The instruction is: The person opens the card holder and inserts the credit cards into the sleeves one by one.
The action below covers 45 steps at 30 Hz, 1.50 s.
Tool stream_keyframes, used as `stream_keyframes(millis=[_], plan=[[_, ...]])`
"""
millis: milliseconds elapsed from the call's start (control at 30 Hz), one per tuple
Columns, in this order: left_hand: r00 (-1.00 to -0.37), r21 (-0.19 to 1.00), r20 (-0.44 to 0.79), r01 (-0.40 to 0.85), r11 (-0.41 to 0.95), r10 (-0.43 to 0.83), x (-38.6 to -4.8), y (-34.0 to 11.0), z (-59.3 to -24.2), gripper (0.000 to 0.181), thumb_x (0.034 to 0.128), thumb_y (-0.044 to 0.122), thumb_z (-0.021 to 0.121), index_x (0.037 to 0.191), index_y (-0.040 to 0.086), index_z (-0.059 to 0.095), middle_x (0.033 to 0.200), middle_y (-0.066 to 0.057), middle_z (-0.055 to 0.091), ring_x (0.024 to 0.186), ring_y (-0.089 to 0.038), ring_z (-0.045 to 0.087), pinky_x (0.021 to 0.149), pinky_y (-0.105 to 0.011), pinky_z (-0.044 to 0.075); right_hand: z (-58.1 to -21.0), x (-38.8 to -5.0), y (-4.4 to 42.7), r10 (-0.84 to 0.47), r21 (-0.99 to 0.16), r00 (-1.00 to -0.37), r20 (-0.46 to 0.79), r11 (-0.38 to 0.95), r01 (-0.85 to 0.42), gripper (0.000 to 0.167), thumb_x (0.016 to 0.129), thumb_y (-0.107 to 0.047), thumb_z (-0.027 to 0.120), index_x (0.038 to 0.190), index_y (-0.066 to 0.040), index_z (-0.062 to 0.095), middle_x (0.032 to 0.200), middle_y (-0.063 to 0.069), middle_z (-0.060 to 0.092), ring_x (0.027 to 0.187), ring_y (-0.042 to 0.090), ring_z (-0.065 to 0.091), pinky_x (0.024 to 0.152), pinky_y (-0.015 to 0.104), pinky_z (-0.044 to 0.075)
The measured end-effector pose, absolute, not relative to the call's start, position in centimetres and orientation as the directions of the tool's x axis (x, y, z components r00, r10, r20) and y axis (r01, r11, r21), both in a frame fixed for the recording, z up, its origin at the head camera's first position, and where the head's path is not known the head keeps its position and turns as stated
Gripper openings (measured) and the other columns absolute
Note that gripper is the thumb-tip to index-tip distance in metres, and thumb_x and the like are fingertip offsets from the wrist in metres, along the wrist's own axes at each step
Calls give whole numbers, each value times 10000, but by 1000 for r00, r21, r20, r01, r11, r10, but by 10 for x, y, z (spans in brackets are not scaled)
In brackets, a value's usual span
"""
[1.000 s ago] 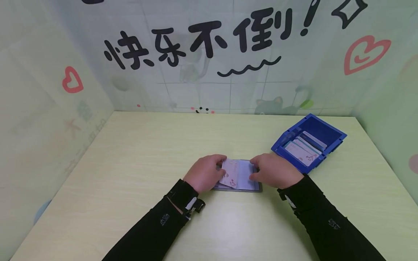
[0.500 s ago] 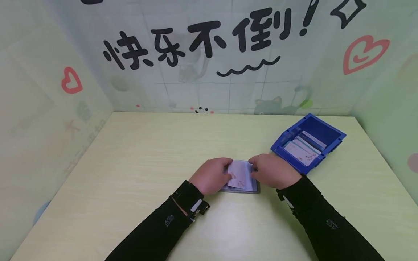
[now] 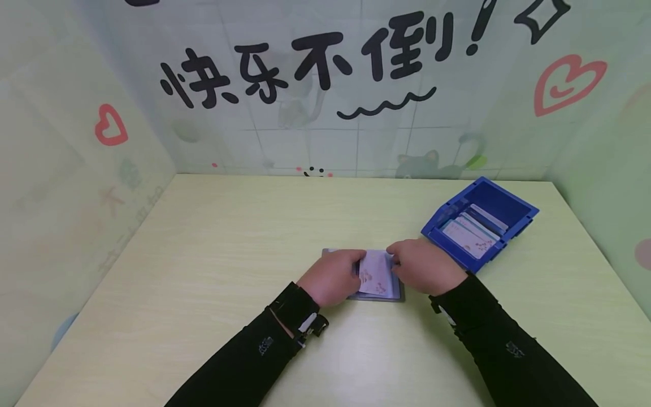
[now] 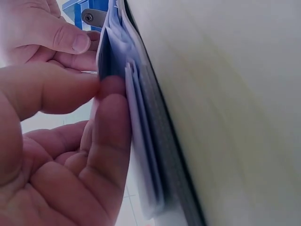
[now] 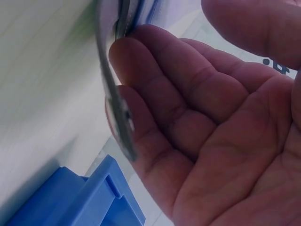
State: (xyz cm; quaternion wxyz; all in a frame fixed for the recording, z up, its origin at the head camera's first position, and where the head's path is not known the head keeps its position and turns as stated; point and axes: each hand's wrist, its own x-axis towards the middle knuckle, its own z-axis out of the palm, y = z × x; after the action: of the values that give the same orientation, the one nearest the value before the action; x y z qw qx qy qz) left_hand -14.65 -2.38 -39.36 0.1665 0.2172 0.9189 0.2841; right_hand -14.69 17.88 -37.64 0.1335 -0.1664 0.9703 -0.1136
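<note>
A grey-edged card holder [image 3: 377, 298] lies spread on the table between both hands. A pale card with a pink floral print [image 3: 373, 274] sits over its right-hand page. My left hand [image 3: 333, 277] pinches the card by its left edge; in the left wrist view, thumb and bent forefinger [image 4: 110, 122] meet at the page opening. My right hand [image 3: 429, 265] holds the holder's right edge with curled fingers. A snap strap [image 5: 123, 117] lies against those fingers in the right wrist view. The card's right end is hard to tell from the sleeve.
An open blue box [image 3: 516, 199] stands behind and right of my right hand, close to it. Several cards [image 3: 470, 236] stand leaning inside. Pale table surface [image 3: 244, 226] extends left of the hands, and a printed backdrop [image 3: 305, 141] rises behind it.
My left hand has moved right with the floral card, which now lies farther across the right-hand page. More of the holder's left side shows. My right hand has barely moved.
</note>
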Motion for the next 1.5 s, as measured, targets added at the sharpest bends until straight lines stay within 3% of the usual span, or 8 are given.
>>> stream_keyframes(millis=[267, 500, 733, 933, 1167, 1400, 1500], plan=[[-865, 576, -168, 304, 759, 474, -145, -21, -396, 580, 966, 106, 716, 1518, 63, 542, 1435, -91, 665, 1189, -212, 657, 1104, -417, 517, -376, -146, 178, -339, -277, -915, -218, 921, -275, 357, 1038, -123, 620, 1365, 9, 672, 1282, 185, 736, 1004, 255, 707, 1013, 490, 581], [-878, 538, -175, 294, 790, 446, -144, -17, -396, 622, 962, 136, 744, 1538, 75, 519, 1470, -91, 639, 1225, -220, 641, 1124, -415, 502, -377, -144, 176, -328, -321, -924, -198, 912, -255, 395, 1048, -139, 610, 1404, 31, 632, 1297, 194, 723, 985, 242, 690, 1010, 488, 581], [-866, 514, -183, 319, 796, 466, -146, -17, -396, 666, 966, 172, 760, 1561, 62, 483, 1470, -124, 601, 1235, -215, 598, 1099, -383, 511, -376, -144, 174, -265, -457, -939, -220, 878, -141, 470, 1039, -143, 632, 1477, 5, 548, 1257, 182, 729, 1025, 259, 704, 943, 454, 611], [-854, 534, -183, 330, 779, 487, -147, -17, -397, 617, 982, 142, 703, 1552, 47, 486, 1425, -119, 625, 1194, -211, 594, 1057, -373, 523, -378, -145, 174, -239, -604, -942, -235, 795, -51, 328, 1006, -114, 673, 1325, -56, 626, 1118, 132, 692, 906, 236, 637, 729, 301, 542], [-853, 535, -196, 320, 782, 483, -146, -22, -394, 636, 1014, 205, 667, 1588, 42, 447, 1526, -169, 544, 1299, -235, 548, 1100, -392, 502, -383, -149, 174, -230, -682, -942, -243, 732, -3, 220, 990, -74, 669, 1207, -38, 663, 1037, 121, 656, 888, 242, 602, 706, 291, 501], [-903, 515, -186, 246, 821, 387, -156, -41, -388, 477, 1046, 161, 602, 1510, 57, 561, 1415, -181, 578, 1005, -228, 599, 892, -353, 542, -382, -152, 173, -182, -671, -946, -267, 740, 47, 242, 999, -53, 630, 1233, -30, 687, 1119, 142, 659, 972, 269, 607, 770, 294, 524], [-919, 485, -191, 216, 847, 344, -159, -49, -387, 441, 1061, 144, 573, 1492, 55, 581, 1372, -149, 631, 1005, -227, 616, 911, -363, 549, -380, -151, 172, -163, -661, -950, -267, 749, 57, 273, 998, -57, 610, 1256, -28, 693, 1181, 148, 671, 994, 271, 613, 782, 297, 517]])
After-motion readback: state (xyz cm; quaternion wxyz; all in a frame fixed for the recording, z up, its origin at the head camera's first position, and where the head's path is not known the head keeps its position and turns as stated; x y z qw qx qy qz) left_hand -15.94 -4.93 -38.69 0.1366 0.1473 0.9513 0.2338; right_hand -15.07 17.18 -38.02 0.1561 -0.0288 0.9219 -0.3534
